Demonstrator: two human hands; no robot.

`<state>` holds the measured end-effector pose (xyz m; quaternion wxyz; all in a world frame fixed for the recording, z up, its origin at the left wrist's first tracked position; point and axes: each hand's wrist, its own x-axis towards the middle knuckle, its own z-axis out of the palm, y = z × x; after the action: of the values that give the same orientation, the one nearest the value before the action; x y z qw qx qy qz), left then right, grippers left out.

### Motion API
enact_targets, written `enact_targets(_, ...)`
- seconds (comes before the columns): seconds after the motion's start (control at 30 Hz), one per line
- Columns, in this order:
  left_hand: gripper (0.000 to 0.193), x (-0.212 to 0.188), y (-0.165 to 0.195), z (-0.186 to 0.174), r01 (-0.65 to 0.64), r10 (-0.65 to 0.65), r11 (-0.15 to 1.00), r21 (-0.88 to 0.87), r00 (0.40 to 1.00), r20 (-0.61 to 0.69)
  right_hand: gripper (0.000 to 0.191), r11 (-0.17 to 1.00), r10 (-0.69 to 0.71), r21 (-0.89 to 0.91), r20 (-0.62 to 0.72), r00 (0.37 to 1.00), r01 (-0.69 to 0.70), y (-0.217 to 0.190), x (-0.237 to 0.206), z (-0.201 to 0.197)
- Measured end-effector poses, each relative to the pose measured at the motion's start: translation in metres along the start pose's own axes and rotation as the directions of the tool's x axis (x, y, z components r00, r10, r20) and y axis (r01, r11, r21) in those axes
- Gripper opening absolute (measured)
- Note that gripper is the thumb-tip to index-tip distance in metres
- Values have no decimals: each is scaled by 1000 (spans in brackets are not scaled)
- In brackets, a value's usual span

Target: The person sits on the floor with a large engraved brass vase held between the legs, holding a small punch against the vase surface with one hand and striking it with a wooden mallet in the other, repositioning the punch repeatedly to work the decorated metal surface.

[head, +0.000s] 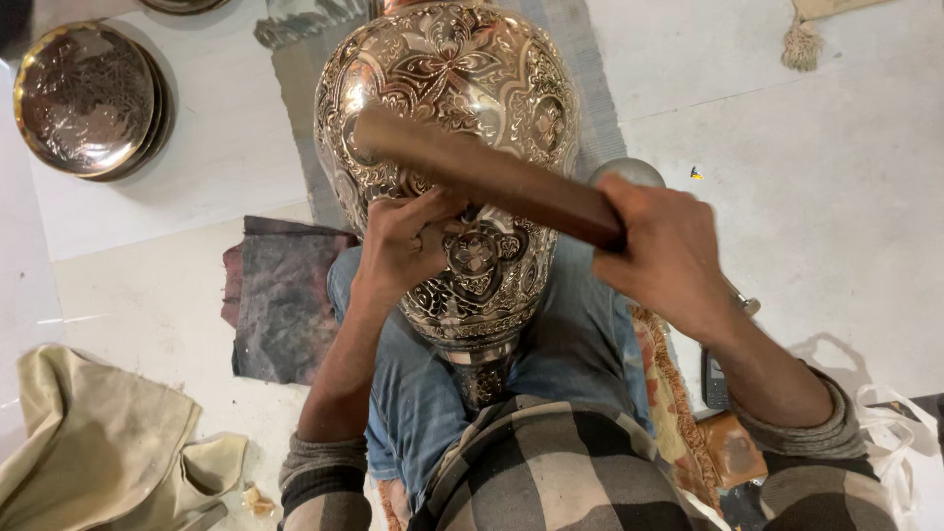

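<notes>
A large engraved metal vase lies tilted across my lap, its neck toward me between my blue-jeaned legs. My left hand pinches a small chisel-like tool against the vase's patterned side, the tool mostly hidden by my fingers. My right hand grips a long brown wooden mallet stick, which reaches up and left over the vase and looks blurred.
Stacked engraved metal plates sit at the far left on the pale floor. A dark stained cloth lies beside my left knee, a beige cloth at the lower left. A small dark phone-like object and a fringed mat lie to my right.
</notes>
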<state>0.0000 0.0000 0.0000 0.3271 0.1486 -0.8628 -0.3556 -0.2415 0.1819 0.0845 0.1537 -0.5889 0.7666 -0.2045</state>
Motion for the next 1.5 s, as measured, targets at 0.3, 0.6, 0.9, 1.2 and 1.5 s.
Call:
enact_targets(0.3,59,14,19,-7,55,-52,995,-79,998,36,19,772,87,630,30,996,-86,9,-1,21)
enact_targets(0.6,55,14,19,-8,30,-27,998,-64,998,53,36,998,-24,55,-131,991,31,12,-12,19)
enact_targets(0.9,60,13,21,-13,4,-1,999,-49,998,57,22,652,210,744,6,978,-145,5,-18,32)
enact_targets(1.2,64,15,18,-11,12,-10,1000,-12,995,99,27,970,190,183,-177,966,-157,12,-24,34)
enact_targets(1.5,61,32,22,-16,-22,20,1000,8,983,183,19,604,223,797,-180,958,10,17,-21,51)
